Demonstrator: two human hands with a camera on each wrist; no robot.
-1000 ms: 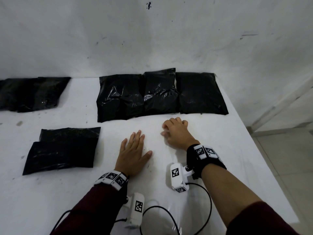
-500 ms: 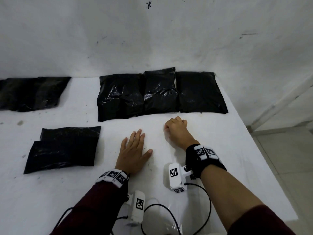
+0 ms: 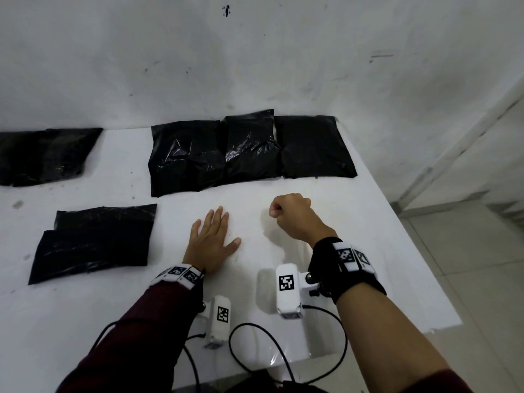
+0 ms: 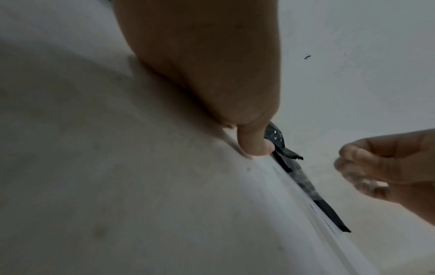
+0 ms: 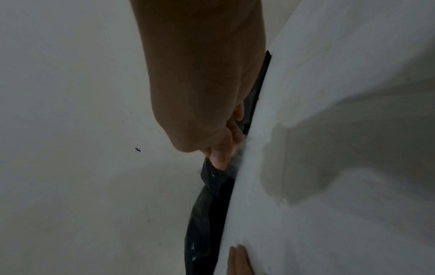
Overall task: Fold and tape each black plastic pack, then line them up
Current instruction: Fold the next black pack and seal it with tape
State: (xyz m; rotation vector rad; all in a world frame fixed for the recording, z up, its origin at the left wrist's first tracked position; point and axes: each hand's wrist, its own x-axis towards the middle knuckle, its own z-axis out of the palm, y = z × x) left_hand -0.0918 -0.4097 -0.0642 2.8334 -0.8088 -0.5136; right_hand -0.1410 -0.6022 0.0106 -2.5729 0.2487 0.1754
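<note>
Three black plastic packs lie side by side at the back of the white table: a crinkled left one (image 3: pixel 187 160), a middle one (image 3: pixel 249 148) and a smooth right one (image 3: pixel 312 146). Another black pack (image 3: pixel 93 242), folded over, lies front left. My left hand (image 3: pixel 215 236) rests flat on the table, fingers straight and spread, just in front of the row. My right hand (image 3: pixel 289 212) hovers beside it with its fingers curled into a fist. In the right wrist view a faint pale streak shows by the right hand's fingertips (image 5: pixel 221 158); whether it is tape I cannot tell.
One more black pack (image 3: pixel 42 154) lies at the far left by the wall. The table's right edge (image 3: pixel 411 251) drops to a tiled floor. Wrist-camera cables (image 3: pixel 255 350) trail over the front edge. The wall stands directly behind the row.
My right hand lifted its fingers off the table, curled them into a fist and drew slightly right. The left hand and the packs stayed put.
</note>
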